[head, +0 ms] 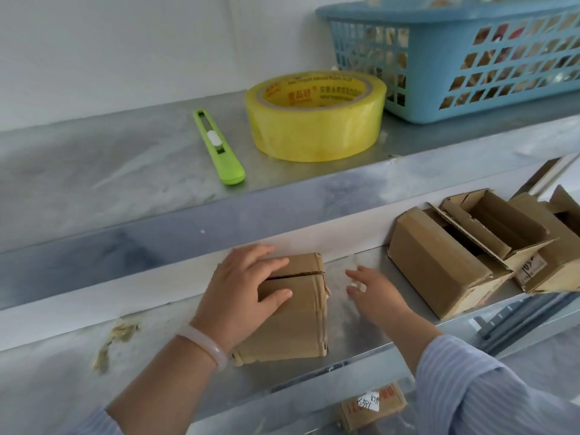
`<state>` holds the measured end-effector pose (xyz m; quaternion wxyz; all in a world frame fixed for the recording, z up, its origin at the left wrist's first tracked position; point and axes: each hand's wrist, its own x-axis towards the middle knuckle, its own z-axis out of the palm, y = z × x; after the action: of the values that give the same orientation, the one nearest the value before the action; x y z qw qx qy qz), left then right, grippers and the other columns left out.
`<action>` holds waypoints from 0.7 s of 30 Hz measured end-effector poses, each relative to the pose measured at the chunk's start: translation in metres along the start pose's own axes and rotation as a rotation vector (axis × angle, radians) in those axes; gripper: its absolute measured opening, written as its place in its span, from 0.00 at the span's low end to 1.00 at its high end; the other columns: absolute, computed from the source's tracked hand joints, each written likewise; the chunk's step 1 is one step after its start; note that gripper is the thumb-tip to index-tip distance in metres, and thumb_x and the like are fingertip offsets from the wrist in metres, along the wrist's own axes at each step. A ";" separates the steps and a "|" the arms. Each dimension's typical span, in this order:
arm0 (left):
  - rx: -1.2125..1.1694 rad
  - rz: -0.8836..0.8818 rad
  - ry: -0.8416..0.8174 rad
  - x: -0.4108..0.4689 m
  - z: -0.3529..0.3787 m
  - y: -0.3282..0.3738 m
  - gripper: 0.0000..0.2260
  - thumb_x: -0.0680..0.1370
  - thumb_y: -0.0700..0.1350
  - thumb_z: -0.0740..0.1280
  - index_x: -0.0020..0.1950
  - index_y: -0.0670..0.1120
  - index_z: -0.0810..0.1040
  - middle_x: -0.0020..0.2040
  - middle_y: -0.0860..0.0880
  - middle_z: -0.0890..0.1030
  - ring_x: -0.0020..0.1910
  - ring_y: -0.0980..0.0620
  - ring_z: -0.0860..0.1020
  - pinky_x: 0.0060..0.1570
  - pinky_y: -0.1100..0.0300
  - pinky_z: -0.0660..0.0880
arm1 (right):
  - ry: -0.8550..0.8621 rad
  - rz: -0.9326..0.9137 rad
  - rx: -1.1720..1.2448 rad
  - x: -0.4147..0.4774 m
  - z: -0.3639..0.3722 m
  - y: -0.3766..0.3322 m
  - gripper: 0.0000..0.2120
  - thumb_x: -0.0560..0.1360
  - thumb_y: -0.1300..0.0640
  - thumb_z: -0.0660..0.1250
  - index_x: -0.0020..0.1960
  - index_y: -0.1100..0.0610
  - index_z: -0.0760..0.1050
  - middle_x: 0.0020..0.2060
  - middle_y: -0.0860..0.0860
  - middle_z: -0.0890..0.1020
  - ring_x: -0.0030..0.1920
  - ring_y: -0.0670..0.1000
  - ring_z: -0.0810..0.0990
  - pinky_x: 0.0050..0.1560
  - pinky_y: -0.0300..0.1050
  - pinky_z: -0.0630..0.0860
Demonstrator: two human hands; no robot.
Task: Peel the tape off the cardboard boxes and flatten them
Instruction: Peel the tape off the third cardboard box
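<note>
A small closed cardboard box (pixel 295 315) lies on the middle metal shelf (pixel 62 381), its top flaps meeting in a dark slit. My left hand (pixel 241 293) rests on the box's top left part with fingers spread and the thumb over the lid. Just right of the box, my right hand (pixel 373 293) hovers with relaxed fingers, apart from it and holding nothing. Further right, several opened cardboard boxes (pixel 445 259) stand with their flaps up.
On the upper shelf lie a green utility knife (pixel 219 149), a yellow tape roll (pixel 315 116) and a blue plastic basket (pixel 464 58) of scraps. Tape bits (pixel 116 340) stick to the middle shelf at left. Another labelled box (pixel 372 406) sits on the shelf below.
</note>
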<state>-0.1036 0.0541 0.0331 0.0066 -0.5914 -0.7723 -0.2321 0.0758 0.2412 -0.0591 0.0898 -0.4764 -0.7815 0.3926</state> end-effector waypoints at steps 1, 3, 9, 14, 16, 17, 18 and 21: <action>0.020 -0.007 0.036 -0.004 -0.001 -0.002 0.21 0.74 0.56 0.71 0.66 0.54 0.78 0.68 0.56 0.71 0.69 0.55 0.66 0.69 0.57 0.62 | 0.003 -0.008 -0.025 -0.001 0.000 -0.001 0.20 0.79 0.55 0.64 0.71 0.48 0.71 0.75 0.48 0.64 0.72 0.51 0.66 0.69 0.42 0.61; 0.010 -0.064 0.085 -0.015 -0.004 -0.008 0.20 0.74 0.54 0.71 0.65 0.53 0.78 0.67 0.54 0.73 0.68 0.53 0.67 0.68 0.57 0.62 | 0.034 -0.019 -0.070 -0.001 0.001 -0.003 0.20 0.80 0.55 0.63 0.71 0.50 0.70 0.75 0.50 0.63 0.73 0.51 0.64 0.69 0.40 0.58; -0.076 -0.254 0.187 -0.048 -0.007 -0.029 0.21 0.75 0.53 0.68 0.68 0.54 0.74 0.65 0.56 0.70 0.65 0.57 0.65 0.66 0.58 0.63 | 0.132 0.017 -0.038 -0.001 -0.003 -0.005 0.20 0.80 0.59 0.62 0.71 0.52 0.70 0.66 0.55 0.69 0.57 0.52 0.76 0.58 0.39 0.70; -0.372 -0.475 0.227 -0.060 -0.006 -0.039 0.17 0.77 0.50 0.68 0.65 0.56 0.72 0.58 0.57 0.73 0.55 0.60 0.75 0.51 0.64 0.74 | 0.126 0.020 0.024 -0.009 -0.006 -0.011 0.27 0.78 0.59 0.66 0.74 0.48 0.63 0.51 0.51 0.76 0.45 0.48 0.75 0.43 0.39 0.71; -0.475 -0.571 0.238 -0.060 -0.004 -0.040 0.10 0.78 0.50 0.66 0.59 0.57 0.73 0.53 0.58 0.77 0.50 0.61 0.77 0.49 0.61 0.77 | 0.189 -0.045 0.051 -0.017 -0.004 -0.019 0.18 0.77 0.54 0.68 0.66 0.49 0.72 0.50 0.48 0.77 0.46 0.44 0.76 0.42 0.37 0.71; -0.521 -0.613 0.236 -0.060 -0.003 -0.040 0.06 0.79 0.49 0.65 0.56 0.57 0.75 0.51 0.58 0.78 0.49 0.60 0.78 0.50 0.58 0.78 | 0.238 -0.106 0.076 -0.023 -0.001 -0.024 0.10 0.77 0.53 0.68 0.58 0.49 0.76 0.46 0.45 0.78 0.44 0.43 0.76 0.40 0.34 0.70; -0.585 -0.651 0.230 -0.059 -0.003 -0.040 0.05 0.80 0.48 0.63 0.53 0.56 0.76 0.49 0.57 0.80 0.48 0.58 0.79 0.50 0.56 0.78 | 0.268 -0.170 0.121 -0.030 0.001 -0.031 0.03 0.76 0.51 0.68 0.50 0.47 0.77 0.42 0.43 0.79 0.42 0.42 0.77 0.38 0.33 0.69; -0.782 -0.701 0.221 -0.057 -0.007 -0.040 0.12 0.82 0.43 0.59 0.48 0.54 0.81 0.43 0.56 0.83 0.44 0.58 0.81 0.43 0.61 0.78 | 0.237 -0.292 0.289 -0.048 0.004 -0.049 0.06 0.76 0.54 0.68 0.42 0.44 0.77 0.38 0.41 0.81 0.40 0.42 0.80 0.41 0.39 0.77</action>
<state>-0.1248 -0.0078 0.0091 -0.2105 -0.2283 -0.7741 -0.5516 0.0660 0.1877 -0.0162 0.3041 -0.3833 -0.7617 0.4247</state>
